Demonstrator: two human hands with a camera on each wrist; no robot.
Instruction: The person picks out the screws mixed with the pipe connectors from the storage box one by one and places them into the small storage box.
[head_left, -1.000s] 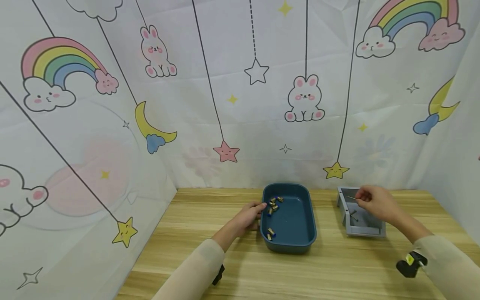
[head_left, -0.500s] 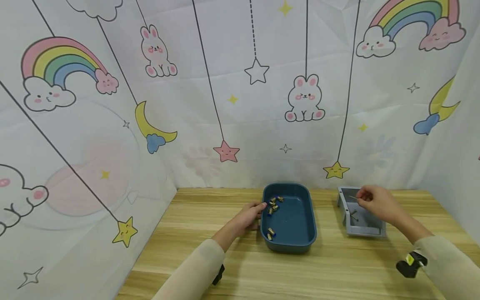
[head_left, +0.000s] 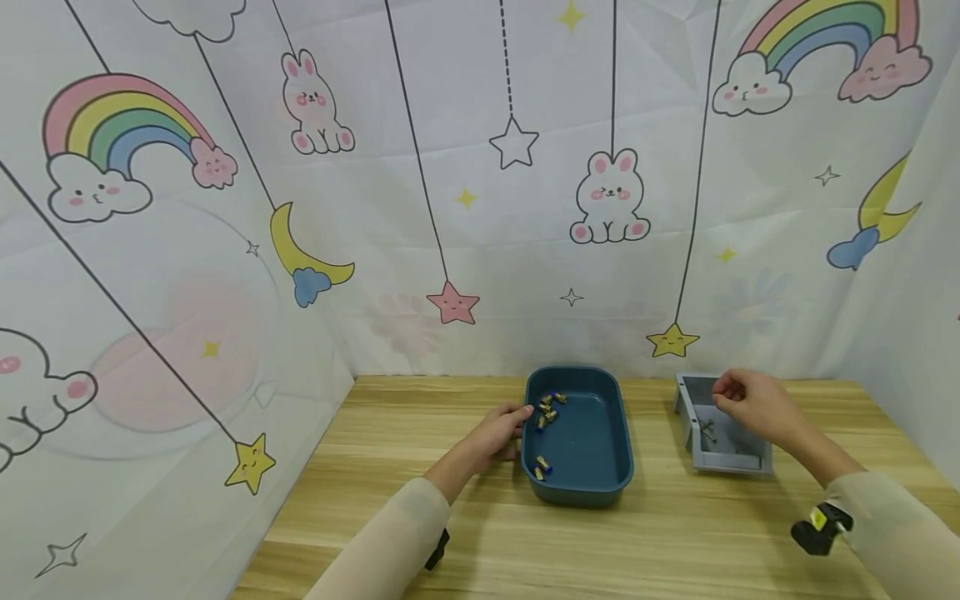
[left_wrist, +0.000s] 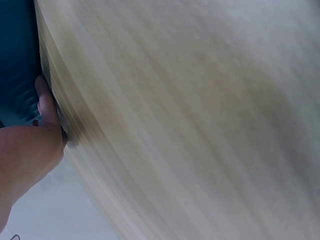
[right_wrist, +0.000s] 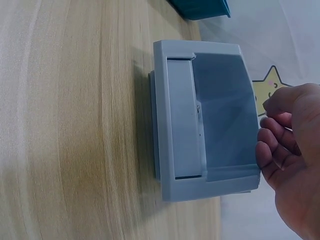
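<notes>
Left hand (head_left: 498, 433): fingers rest loosely on teal tray (head_left: 600, 475) rim, lower centre; keep it steady
Right hand (head_left: 753, 400): fingers curled, apparently empty, over grey bin (head_left: 731, 460), lower right
Screws (head_left: 707, 431): inside bin; drop low

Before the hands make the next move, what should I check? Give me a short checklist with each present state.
1. Left hand rests at the blue tray's rim: ok.
2. Small metal fittings lie inside the tray: ok.
3. Right hand is over the grey bin: ok.
4. Right fingers hold a part: cannot tell.
5. Thin metal parts lie in the bin: ok.
6. Bin sits flat on the wooden table: ok.
</notes>
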